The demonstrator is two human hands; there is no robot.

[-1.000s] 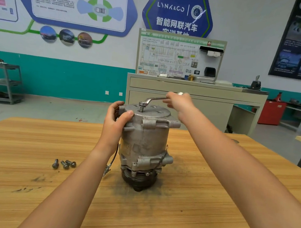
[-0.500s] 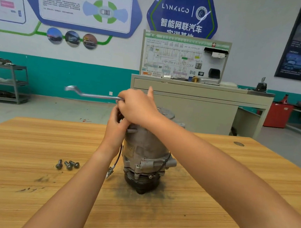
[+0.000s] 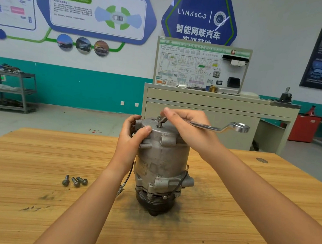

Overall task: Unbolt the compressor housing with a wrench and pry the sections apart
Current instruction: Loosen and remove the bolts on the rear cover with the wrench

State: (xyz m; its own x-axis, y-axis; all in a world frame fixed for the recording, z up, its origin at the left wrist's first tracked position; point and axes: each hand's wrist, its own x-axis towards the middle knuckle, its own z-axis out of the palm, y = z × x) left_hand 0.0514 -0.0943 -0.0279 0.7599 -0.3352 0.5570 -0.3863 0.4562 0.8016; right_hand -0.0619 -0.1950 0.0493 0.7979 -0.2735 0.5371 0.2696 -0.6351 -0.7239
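1. Left of the compressor (image 3: 162, 161), well apart from it on the wooden table (image 3: 36, 159), three loose bolts (image 3: 75, 181) lie close together.
2. Against the compressor's upper left edge, the left hand (image 3: 130, 138) grips the housing: its fingers curl round the far side of the rim and the thumb presses on the near side of the top.
3. The compressor stands upright in the middle of the table, dark pulley end down, grey housing up.
4. On the compressor's top face a bolt (image 3: 160, 124) stands raised out of its hole, just right of the left thumb, with one end of the wrench (image 3: 210, 127) seated on its head.
5. Above the compressor's top right, the right hand (image 3: 187, 128) holds the wrench close to that seated end; its fingers are curled round the shaft and one fingertip reaches to just above the bolt.
6. Right of the compressor, the wrench's free ring end sticks out past the right hand, over the table.
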